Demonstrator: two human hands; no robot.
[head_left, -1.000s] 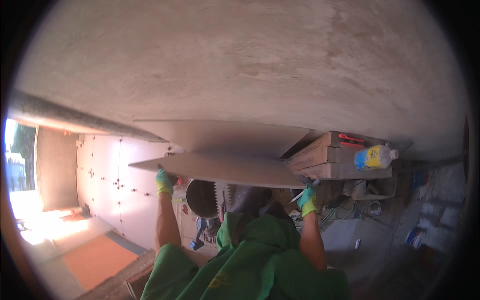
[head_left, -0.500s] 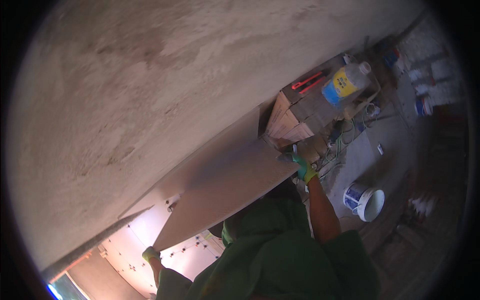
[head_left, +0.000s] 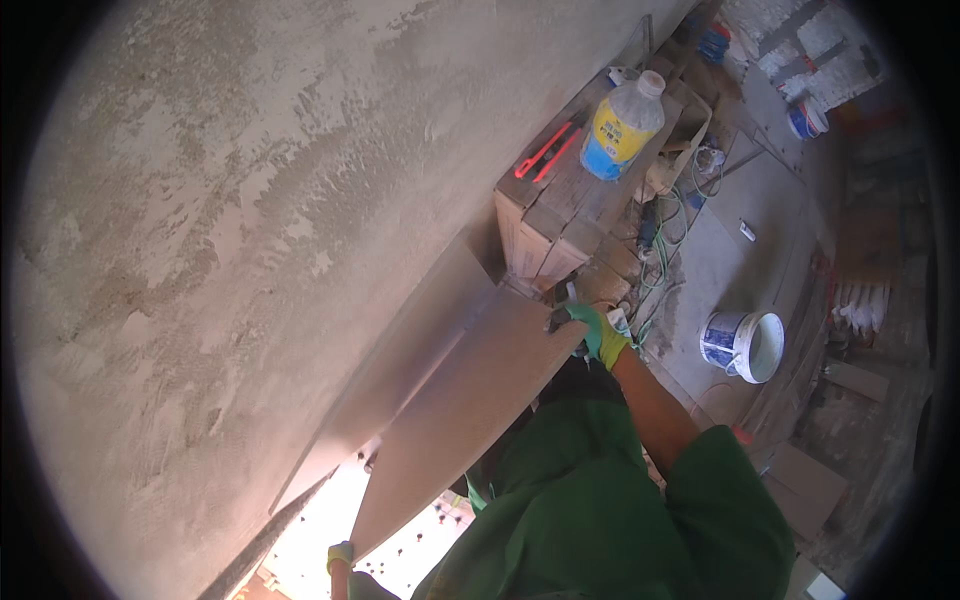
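A large, thin, brown tile [head_left: 465, 400] stands slanted in front of me, close to the plastered wall [head_left: 250, 240]. My left hand [head_left: 341, 553], in a yellowish glove, is closed on its lower left corner; the fingers are only partly visible. At the opposite end, my right hand [head_left: 592, 332], in a green and yellow glove with dark fingertips, grips the tile's upper right corner. Behind it, another flat, smooth panel [head_left: 400, 335] leans along the wall.
Stacked cardboard boxes [head_left: 545, 235] beside the wall carry a clear bottle [head_left: 625, 125] with a yellow-blue label and a red-handled tool [head_left: 545, 152]. Green cable [head_left: 662, 255] lies near them. A white-and-blue bucket [head_left: 742, 345] is on the floor to the right. Small dark spots dot the bright floor [head_left: 415, 540] at lower left.
My view has turned, so the boxes and bottle sit further left. The tile appears steeper, its left corner lower in the picture. Both hands keep hold of it.
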